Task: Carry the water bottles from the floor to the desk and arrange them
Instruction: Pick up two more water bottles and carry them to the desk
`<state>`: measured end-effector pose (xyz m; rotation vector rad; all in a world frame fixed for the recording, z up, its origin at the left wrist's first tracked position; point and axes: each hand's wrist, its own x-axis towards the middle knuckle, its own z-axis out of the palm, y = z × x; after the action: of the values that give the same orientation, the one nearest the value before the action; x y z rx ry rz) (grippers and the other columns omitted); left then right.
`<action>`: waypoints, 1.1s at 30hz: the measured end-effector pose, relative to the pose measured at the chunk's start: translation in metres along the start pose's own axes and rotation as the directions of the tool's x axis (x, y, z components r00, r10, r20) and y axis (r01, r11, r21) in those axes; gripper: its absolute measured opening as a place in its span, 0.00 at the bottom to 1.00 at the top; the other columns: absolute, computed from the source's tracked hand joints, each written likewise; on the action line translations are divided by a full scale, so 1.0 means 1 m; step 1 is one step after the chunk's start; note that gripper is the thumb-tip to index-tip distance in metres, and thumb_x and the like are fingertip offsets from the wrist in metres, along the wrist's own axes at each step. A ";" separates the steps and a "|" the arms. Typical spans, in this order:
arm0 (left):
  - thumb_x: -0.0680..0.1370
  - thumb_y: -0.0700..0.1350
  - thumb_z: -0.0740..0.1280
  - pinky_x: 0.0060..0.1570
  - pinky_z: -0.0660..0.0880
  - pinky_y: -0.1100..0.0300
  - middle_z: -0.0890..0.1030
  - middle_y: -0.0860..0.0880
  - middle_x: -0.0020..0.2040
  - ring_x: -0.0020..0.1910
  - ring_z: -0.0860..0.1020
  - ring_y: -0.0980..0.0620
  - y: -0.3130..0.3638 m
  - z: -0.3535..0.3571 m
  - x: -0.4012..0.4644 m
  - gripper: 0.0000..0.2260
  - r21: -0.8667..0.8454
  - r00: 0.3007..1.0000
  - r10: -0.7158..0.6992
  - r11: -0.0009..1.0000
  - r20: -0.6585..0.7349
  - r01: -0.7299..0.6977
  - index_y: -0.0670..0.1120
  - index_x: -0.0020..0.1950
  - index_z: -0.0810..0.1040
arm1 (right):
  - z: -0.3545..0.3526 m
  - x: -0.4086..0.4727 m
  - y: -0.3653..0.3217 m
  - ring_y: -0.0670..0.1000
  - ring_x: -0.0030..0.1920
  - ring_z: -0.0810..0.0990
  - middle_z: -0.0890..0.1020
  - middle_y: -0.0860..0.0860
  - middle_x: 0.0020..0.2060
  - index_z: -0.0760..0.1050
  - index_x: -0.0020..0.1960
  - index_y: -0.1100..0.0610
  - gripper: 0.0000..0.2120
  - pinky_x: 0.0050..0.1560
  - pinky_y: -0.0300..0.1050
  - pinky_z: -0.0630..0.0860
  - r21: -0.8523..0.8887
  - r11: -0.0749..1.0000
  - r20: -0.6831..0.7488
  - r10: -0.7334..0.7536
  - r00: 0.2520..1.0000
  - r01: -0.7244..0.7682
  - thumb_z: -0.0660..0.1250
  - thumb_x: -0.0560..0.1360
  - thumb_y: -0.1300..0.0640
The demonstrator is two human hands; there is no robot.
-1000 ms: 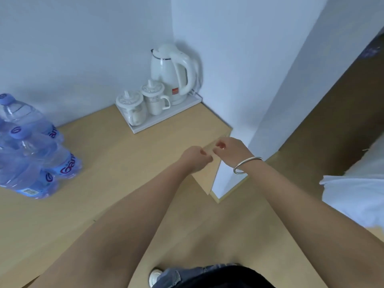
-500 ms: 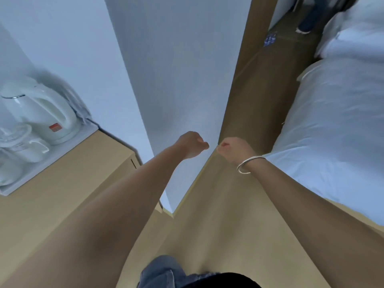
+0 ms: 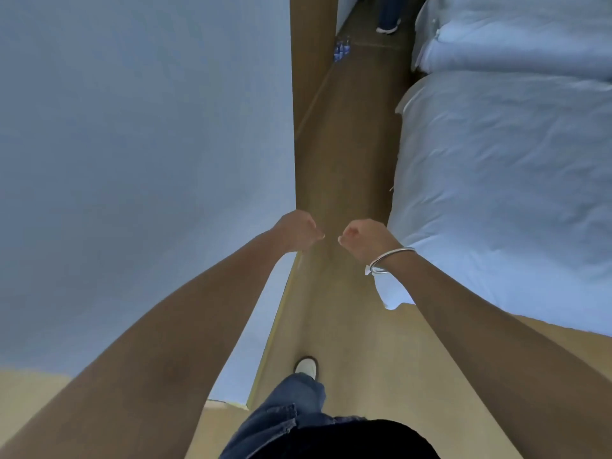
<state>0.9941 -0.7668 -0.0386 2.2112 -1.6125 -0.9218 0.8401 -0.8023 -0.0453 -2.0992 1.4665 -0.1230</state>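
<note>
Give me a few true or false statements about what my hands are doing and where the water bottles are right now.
1. Both hands are curled and hold nothing. True: left hand, right hand.
2. The water bottles stand on the floor far down the passage. True.
3. A bracelet is on the left wrist. False: it is on the right wrist.
4. The bed lies to the left of the passage. False: it lies to the right; a wall is on the left.

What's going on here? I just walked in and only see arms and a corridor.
A person is walking between a wall and a bed, with the left hand and right hand curled and empty. More water bottles wait on the floor far ahead.
</note>
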 end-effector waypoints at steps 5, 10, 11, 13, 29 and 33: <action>0.77 0.48 0.63 0.38 0.70 0.60 0.73 0.46 0.47 0.45 0.73 0.47 0.017 -0.019 0.070 0.07 0.062 0.990 0.085 0.994 0.115 -0.092 0.44 0.49 0.73 | -0.021 0.058 0.010 0.52 0.43 0.75 0.76 0.51 0.39 0.72 0.41 0.55 0.06 0.45 0.43 0.69 0.020 0.998 -0.011 0.063 0.998 -0.063 0.60 0.74 0.54; 0.77 0.47 0.63 0.48 0.71 0.56 0.75 0.45 0.47 0.46 0.73 0.48 0.028 -0.029 0.128 0.11 0.070 0.983 0.124 0.988 0.132 -0.134 0.40 0.52 0.75 | -0.033 0.104 0.019 0.52 0.44 0.75 0.77 0.53 0.42 0.74 0.45 0.58 0.07 0.47 0.44 0.70 0.074 0.992 -0.035 0.100 0.994 -0.097 0.61 0.75 0.55; 0.77 0.47 0.63 0.48 0.71 0.55 0.75 0.45 0.47 0.46 0.73 0.48 0.030 -0.030 0.136 0.12 0.074 0.982 0.123 0.988 0.146 -0.135 0.40 0.54 0.75 | -0.036 0.111 0.021 0.53 0.45 0.75 0.78 0.53 0.43 0.75 0.46 0.58 0.08 0.48 0.45 0.71 0.081 0.991 -0.036 0.107 0.994 -0.104 0.61 0.75 0.54; 0.77 0.47 0.63 0.49 0.71 0.56 0.76 0.45 0.50 0.48 0.74 0.48 0.036 -0.032 0.161 0.13 0.071 0.980 0.112 0.990 0.163 -0.124 0.40 0.56 0.75 | -0.045 0.132 0.028 0.54 0.47 0.77 0.79 0.53 0.44 0.76 0.47 0.59 0.09 0.51 0.47 0.73 0.109 0.986 -0.050 0.129 0.990 -0.123 0.61 0.75 0.55; 0.77 0.44 0.62 0.45 0.67 0.59 0.72 0.45 0.46 0.44 0.71 0.49 0.155 -0.044 0.395 0.04 -0.017 0.979 0.031 0.999 0.203 -0.028 0.45 0.44 0.71 | -0.153 0.365 0.124 0.58 0.51 0.78 0.81 0.59 0.49 0.77 0.51 0.64 0.13 0.55 0.51 0.75 0.036 0.998 0.043 0.049 0.998 -0.050 0.59 0.76 0.56; 0.77 0.45 0.62 0.40 0.66 0.58 0.72 0.45 0.44 0.43 0.71 0.49 0.172 -0.046 0.444 0.04 -0.015 0.981 0.011 1.000 0.193 -0.008 0.47 0.44 0.70 | -0.176 0.420 0.145 0.58 0.51 0.79 0.81 0.58 0.49 0.78 0.50 0.62 0.12 0.55 0.52 0.76 0.050 0.997 0.067 0.053 0.996 -0.056 0.60 0.75 0.56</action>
<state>0.9742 -1.2445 -0.0617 2.1593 -1.6902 -1.1734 0.8165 -1.2788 -0.0718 -2.0015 1.4651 -0.0700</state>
